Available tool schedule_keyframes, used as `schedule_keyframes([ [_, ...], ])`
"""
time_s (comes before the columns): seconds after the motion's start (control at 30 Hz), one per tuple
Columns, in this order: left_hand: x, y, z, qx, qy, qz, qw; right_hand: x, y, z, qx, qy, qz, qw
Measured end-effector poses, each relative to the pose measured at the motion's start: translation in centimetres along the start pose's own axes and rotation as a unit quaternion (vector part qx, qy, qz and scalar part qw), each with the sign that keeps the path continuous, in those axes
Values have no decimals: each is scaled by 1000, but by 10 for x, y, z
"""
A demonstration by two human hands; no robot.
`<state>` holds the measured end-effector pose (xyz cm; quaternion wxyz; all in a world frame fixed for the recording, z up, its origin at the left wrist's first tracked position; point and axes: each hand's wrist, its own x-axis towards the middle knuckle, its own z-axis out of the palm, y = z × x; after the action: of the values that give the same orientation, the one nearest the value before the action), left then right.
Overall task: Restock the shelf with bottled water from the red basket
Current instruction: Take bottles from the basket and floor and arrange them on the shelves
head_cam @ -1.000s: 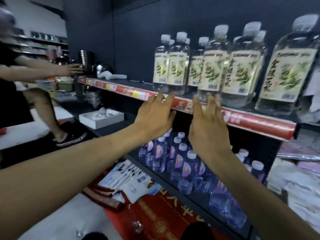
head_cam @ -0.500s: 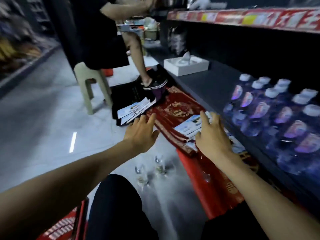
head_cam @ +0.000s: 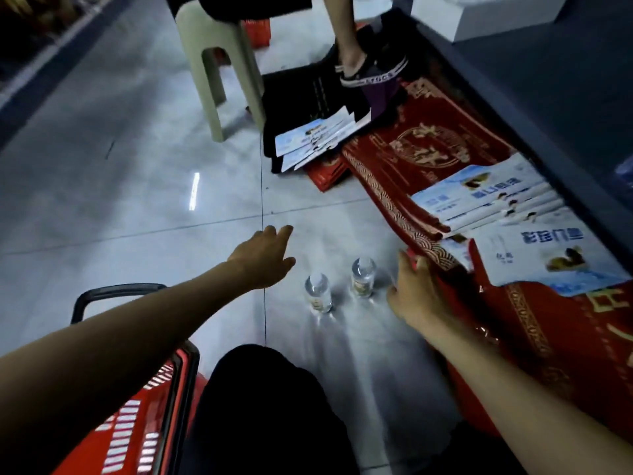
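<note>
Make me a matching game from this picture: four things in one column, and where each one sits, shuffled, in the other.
Things
1. water bottles
2. red basket
3. stool
4. white box

Places
A. on the dark shelf, top right
B. upright on the floor, between the left hand and the right hand
C. at the bottom left edge of the view
D. at the top, left of another person's foot

Pairs: 1-B, 2-C, 3-D, 4-A
</note>
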<state>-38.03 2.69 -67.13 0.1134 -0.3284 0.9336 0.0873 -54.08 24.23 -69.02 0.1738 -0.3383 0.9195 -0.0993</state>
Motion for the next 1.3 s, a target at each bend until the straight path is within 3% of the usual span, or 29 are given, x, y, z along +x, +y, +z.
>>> schedule_keyframes([
  [0.33, 84, -33, 140, -66, -138, 0, 988, 102, 19, 115, 98, -100, 57, 989],
  [0.5, 121, -42, 195, -151, -164, -5, 975, 148, 40, 159, 182, -107, 141, 967],
  [0.7, 151, -41, 232, -270, -190, 39, 943, 180, 52, 204, 294, -146, 163, 930],
  [0.83, 156, -42, 246, -333, -181, 56, 924, 191, 48, 231, 405, -131, 168, 889],
  [0.97, 151, -37, 248, -385, -161, 36, 908, 195, 49, 240, 447, -97, 156, 876],
  [1.13, 137, -23, 236, -489, -138, -33, 861, 163, 61, 225, 485, -169, 152, 844],
  [1.3, 120, -12, 193, -552, -181, -43, 813, 112, 66, 176, 491, -251, 139, 822],
])
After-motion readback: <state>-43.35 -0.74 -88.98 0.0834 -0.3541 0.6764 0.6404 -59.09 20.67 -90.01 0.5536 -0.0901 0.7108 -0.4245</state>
